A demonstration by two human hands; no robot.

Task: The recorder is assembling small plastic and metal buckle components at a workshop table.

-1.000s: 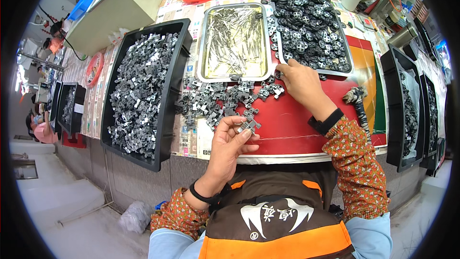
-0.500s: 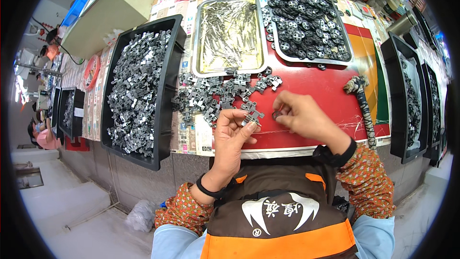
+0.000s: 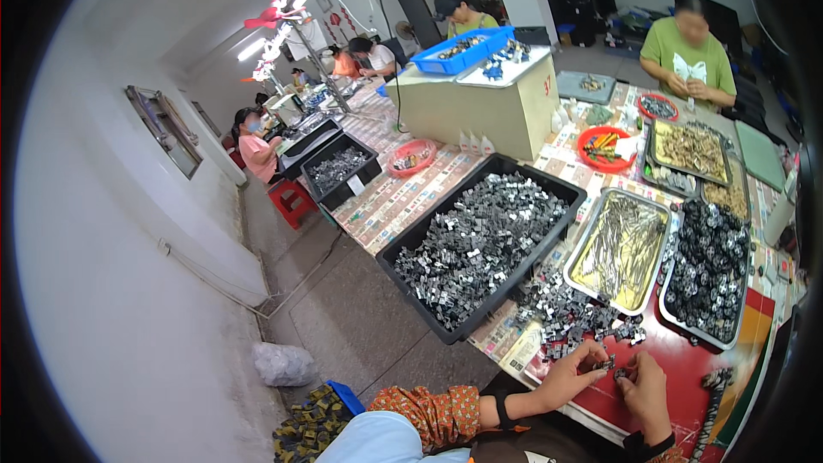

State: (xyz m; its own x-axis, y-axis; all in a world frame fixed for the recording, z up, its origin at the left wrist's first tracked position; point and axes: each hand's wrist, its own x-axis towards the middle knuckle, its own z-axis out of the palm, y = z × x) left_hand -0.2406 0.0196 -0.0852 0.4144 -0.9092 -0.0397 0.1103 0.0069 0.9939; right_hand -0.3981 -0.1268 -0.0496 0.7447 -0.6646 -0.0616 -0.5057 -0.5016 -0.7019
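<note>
Over the red board [image 3: 686, 360], my left hand [image 3: 573, 375] pinches a small grey metal bracket [image 3: 607, 364] between thumb and fingers. Close by on its right, my right hand [image 3: 645, 393] is closed on a small dark round piece [image 3: 622, 373], perhaps a wheel; the fingers partly cover it. Loose grey brackets [image 3: 570, 313] lie in a heap just beyond my left hand. Thin metal pins fill a tray [image 3: 573, 267] behind the heap. To its right, a second tray [image 3: 724, 345] is piled with small black wheels [image 3: 707, 279].
A deep black bin [image 3: 454, 332] of grey brackets stands left of the heap. A rope-wrapped tool [image 3: 713, 407] lies at the right. Farther back are a red basket [image 3: 607, 167], a beige box [image 3: 480, 111] and a co-worker in green [image 3: 686, 60].
The view has swung left and up, bringing the room and co-workers into sight. Both hands stay close together over the red board, still pinching their small pieces.
</note>
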